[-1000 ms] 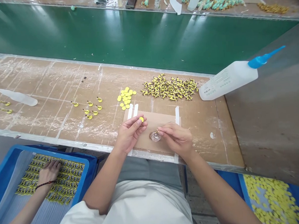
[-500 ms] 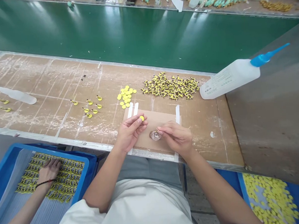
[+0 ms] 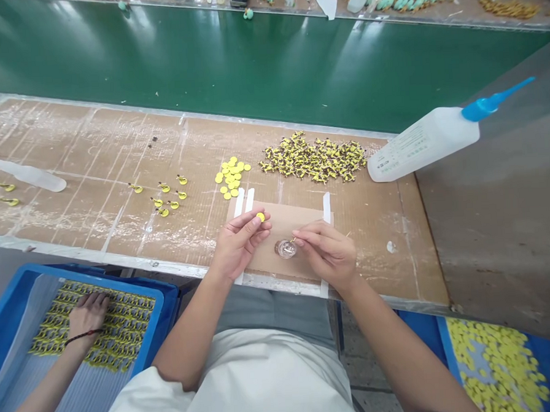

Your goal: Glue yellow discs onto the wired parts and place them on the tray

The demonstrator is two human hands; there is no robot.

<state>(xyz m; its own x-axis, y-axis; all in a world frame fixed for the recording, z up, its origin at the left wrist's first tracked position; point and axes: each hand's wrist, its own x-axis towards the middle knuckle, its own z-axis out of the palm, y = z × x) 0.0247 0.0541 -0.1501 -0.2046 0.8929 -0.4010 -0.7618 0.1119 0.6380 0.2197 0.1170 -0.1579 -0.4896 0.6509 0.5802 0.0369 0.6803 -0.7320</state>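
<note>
1. L hand [image 3: 240, 248] – thumb + finger pinching yellow disc [image 3: 260, 216], held up over taped cardboard mat [image 3: 285, 227].
2. R hand [image 3: 328, 255] – fingertips pressed together on tiny piece [image 3: 294, 239], right by small glass cup [image 3: 285, 249], kept within easy reach.

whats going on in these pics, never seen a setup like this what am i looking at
All three pictures come from one camera worn on a person's head, looking down at their two bare hands over a workbench. The left hand pinches a yellow disc. The right hand pinches a thin piece beside a small glass pot, which sits on a cardboard mat. Farther along lie loose yellow discs, a heap of yellow-and-dark pieces and a white squeeze bottle with a blue nozzle. At lower left, a co-worker's hand rests on pieces in a blue tray.
</note>
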